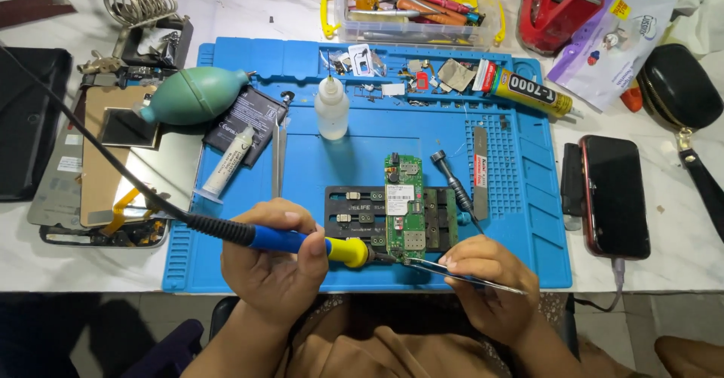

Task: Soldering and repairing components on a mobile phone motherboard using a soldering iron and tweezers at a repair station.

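1. While the left hand (275,261) wraps its grip round the blue-and-yellow soldering iron (302,242), the tip meets the green circuit board (403,204)'s near end.
2. The right hand (486,280) pinches tweezers (467,276) there.
3. The board sits clamped in a black holder (354,212) on the blue mat (520,197).
4. Farther back: a white squeeze bottle (331,108).

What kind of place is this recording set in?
Most likely a phone repair bench: a green circuit board clamped in a black holder on a blue work mat, with a soldering iron in the left hand.
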